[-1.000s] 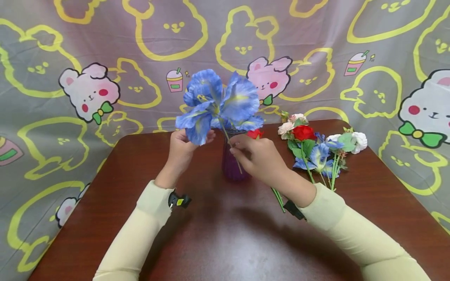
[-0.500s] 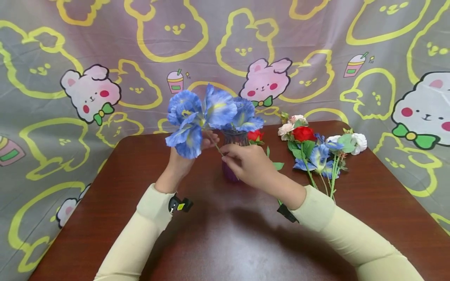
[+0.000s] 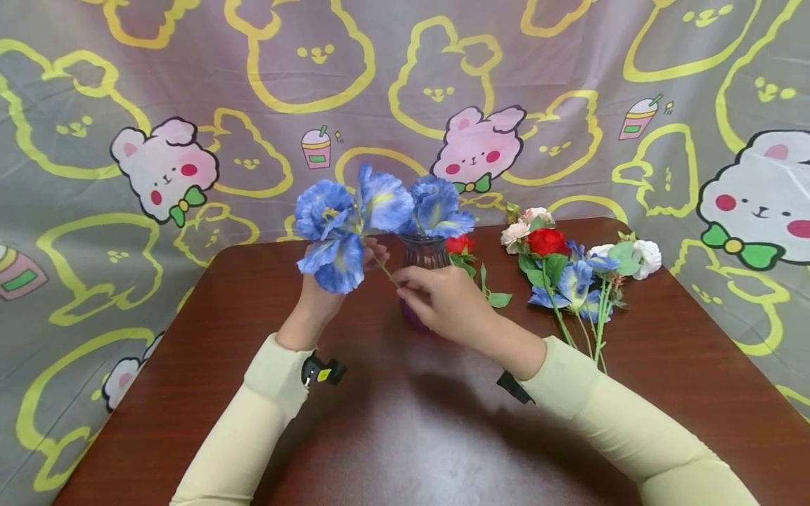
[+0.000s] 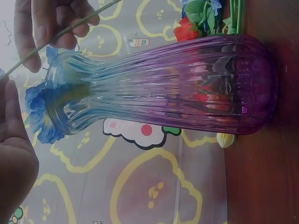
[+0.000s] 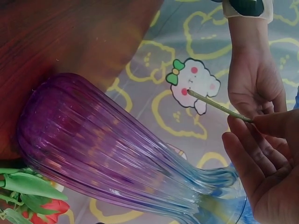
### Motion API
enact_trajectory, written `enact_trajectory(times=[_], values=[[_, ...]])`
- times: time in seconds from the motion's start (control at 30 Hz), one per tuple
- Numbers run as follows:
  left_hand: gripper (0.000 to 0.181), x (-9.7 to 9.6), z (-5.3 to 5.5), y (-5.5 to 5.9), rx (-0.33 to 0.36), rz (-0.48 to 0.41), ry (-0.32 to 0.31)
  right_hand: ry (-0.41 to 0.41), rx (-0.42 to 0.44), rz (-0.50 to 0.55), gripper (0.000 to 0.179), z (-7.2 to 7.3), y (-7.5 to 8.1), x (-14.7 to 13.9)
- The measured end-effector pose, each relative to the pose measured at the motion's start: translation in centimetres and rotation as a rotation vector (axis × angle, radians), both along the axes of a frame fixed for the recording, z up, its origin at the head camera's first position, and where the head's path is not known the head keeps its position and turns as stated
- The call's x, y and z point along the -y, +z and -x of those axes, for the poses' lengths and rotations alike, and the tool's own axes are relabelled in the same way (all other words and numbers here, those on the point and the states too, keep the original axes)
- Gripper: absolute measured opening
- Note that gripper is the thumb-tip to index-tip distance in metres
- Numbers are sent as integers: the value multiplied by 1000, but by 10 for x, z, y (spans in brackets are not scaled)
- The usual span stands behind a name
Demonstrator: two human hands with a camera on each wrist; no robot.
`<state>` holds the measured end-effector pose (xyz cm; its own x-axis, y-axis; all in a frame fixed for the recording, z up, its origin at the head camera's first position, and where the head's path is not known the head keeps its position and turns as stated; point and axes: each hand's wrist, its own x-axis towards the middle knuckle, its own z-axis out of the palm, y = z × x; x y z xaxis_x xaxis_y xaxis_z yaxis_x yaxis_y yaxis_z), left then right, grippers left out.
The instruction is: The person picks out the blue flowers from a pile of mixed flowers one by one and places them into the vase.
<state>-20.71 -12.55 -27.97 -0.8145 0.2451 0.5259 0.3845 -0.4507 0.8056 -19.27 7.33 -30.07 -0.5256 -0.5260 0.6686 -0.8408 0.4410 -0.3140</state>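
Observation:
My right hand (image 3: 446, 302) pinches the thin green stem (image 5: 219, 106) of a blue iris (image 3: 342, 256) between thumb and fingertips, the bloom tilted to the left. Behind that bloom is my left hand (image 3: 319, 299), partly hidden, its fingertips showing at the right; its thumb lies close to the stem in the left wrist view, and touching is unclear. Just beyond my right hand a ribbed glass vase (image 4: 159, 88), blue at the mouth and purple at the base, stands upright. Another blue iris (image 3: 439, 207) shows at its mouth.
On the right of the brown table (image 3: 266, 422) lies a bunch with a red rose (image 3: 548, 241), white blooms (image 3: 645, 257) and a blue iris (image 3: 574, 284). Another red flower (image 3: 460, 244) with leaves lies beside the vase. A patterned curtain (image 3: 392, 70) hangs around the table.
The held iris has come down and left, away from the vase mouth, and now tilts left in front of my left hand. My right hand has moved slightly left and down with it.

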Motion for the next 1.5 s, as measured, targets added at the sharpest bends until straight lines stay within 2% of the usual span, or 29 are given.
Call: enact_trajectory(times=[0.23, 0.37, 0.47, 0.57, 0.63, 0.73, 0.87, 1.0, 1.13, 1.33, 1.5], values=[[6, 3, 2, 0, -10, 15, 21, 8, 16, 8, 14, 1, 0, 0], [13, 9, 8, 0, -30, 18, 36, -8, 45, 14, 17, 4, -1, -3], [15, 15, 14, 0, -41, 18, 62, -51, 70, 20, 19, 6, -1, -8], [6, 19, 19, 2, -62, 12, 96, -106, 90, 32, 20, 9, -1, -14], [13, 23, 22, 5, -76, -6, 112, -150, 92, 35, 20, 12, -1, -17], [22, 27, 25, 9, -89, -28, 123, -213, 102, 37, 20, 15, -2, -22], [19, 33, 28, 14, -95, -42, 140, -303, 126, 28, 24, 20, -3, -29], [18, 37, 34, 16, -113, -99, 138, -372, 160, 31, 29, 26, -4, -33], [22, 42, 40, 18, -142, -137, 144, -404, 193, 48, 31, 32, -6, -36], [23, 50, 47, 20, -130, -174, 180, -450, 293, 57, 44, 40, -11, -37], [23, 54, 48, 25, -141, -181, 207, -420, 320, 90, 50, 47, -17, -38]])
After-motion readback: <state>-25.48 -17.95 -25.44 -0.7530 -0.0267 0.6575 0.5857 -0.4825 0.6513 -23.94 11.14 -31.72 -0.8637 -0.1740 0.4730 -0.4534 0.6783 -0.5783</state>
